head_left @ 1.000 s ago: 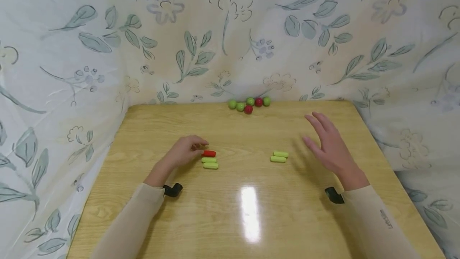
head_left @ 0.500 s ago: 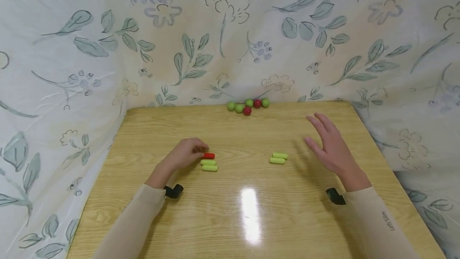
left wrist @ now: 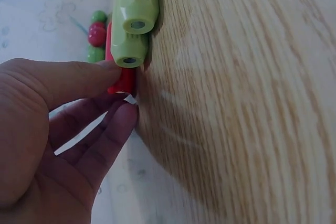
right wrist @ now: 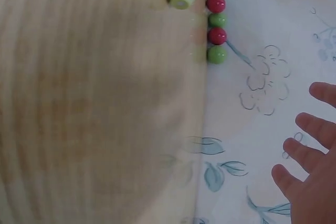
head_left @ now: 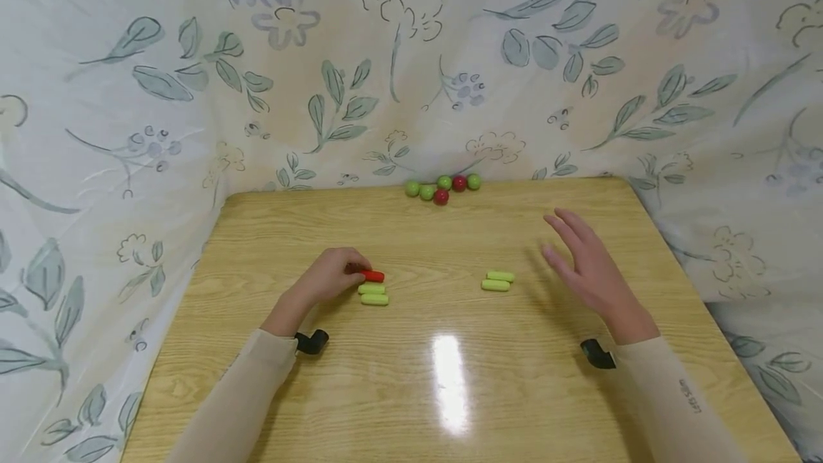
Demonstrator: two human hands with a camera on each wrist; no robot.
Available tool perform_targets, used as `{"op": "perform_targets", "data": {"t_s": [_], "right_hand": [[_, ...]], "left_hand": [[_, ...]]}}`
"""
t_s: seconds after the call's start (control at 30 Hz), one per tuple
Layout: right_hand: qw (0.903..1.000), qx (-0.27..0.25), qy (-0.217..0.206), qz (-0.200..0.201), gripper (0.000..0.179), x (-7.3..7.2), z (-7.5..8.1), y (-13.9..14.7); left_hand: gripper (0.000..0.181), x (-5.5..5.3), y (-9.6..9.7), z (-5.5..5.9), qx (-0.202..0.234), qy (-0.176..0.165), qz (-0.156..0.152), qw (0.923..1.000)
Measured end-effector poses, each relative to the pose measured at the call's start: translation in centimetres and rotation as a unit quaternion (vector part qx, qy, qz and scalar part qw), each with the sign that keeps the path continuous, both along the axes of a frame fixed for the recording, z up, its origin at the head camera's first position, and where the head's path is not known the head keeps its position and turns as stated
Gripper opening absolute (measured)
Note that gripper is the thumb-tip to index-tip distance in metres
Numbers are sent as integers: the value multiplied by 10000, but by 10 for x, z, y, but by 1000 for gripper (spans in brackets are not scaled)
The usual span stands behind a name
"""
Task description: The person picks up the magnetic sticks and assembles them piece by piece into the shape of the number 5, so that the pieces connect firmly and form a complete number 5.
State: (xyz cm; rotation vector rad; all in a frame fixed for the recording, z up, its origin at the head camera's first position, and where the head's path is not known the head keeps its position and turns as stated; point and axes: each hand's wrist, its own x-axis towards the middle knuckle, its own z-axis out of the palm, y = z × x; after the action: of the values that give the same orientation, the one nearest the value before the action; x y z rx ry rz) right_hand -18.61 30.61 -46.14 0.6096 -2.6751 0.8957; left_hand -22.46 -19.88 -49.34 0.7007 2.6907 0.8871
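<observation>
My left hand [head_left: 329, 274] pinches the near end of a short red plastic rod [head_left: 376, 276] between thumb and fingers. The left wrist view shows the thumb on the red rod [left wrist: 125, 81], with the fingers beneath. Right in front of it lie two light green rods [head_left: 371, 289], side by side; their tapered ends with small round holes show in the left wrist view. Over the right part of the table, my right hand [head_left: 588, 270] hovers with fingers spread, holding nothing. A second pair of light green rods [head_left: 495, 285] lies to its left.
Several shiny green and red balls [head_left: 440, 197] lie in a cluster at the table's back edge, against a floral cloth [head_left: 411, 113]. The wooden table [head_left: 360, 391] has a bright reflection at its front middle.
The red rod has tilted slightly under the left hand's fingers. My right hand has shifted a little; the view has moved slightly with the head.
</observation>
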Motion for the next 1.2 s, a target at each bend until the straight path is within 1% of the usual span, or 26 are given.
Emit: {"op": "perform_targets", "data": {"t_s": [0.1, 0.33, 0.5, 0.57, 0.73, 0.8, 0.87, 0.97, 1.07, 1.2], "right_hand": [[10000, 54, -55, -24, 58, 1, -4, 1], [9999, 134, -37, -61, 61, 0, -2, 0], [9999, 80, -27, -88, 62, 0, -1, -2], [9999, 75, -45, -71, 62, 0, -2, -4], [9999, 114, -85, -43, 62, 0, -4, -8], [9999, 105, -74, -61, 62, 0, -5, -10], [9999, 94, -58, -77, 61, -1, -4, -11], [10000, 54, -59, -37, 61, -2, -2, -12], [10000, 5, -77, 38, 62, -2, -4, -14], [9999, -28, -98, 66, 62, -1, -7, -14]], "left_hand": [[15, -1, 0, -1, 25, 6, 10, 10000], [15, -2, 2, 1, 125, 13, 126, 9998], [17, -8, 10, 3, 301, 121, 218, 9992], [17, -10, 14, 5, 306, 134, 249, 9991], [17, -19, 25, 10, 271, 60, 353, 9990], [17, -23, 30, 13, 251, 55, 319, 9992], [17, -29, 37, 18, 191, 109, 204, 9995], [16, -37, 46, 24, 162, 187, 166, 9996], [15, -41, 53, 26, 140, 309, 189, 9992], [14, -47, 62, 26, 91, 364, 204, 9991]]}}
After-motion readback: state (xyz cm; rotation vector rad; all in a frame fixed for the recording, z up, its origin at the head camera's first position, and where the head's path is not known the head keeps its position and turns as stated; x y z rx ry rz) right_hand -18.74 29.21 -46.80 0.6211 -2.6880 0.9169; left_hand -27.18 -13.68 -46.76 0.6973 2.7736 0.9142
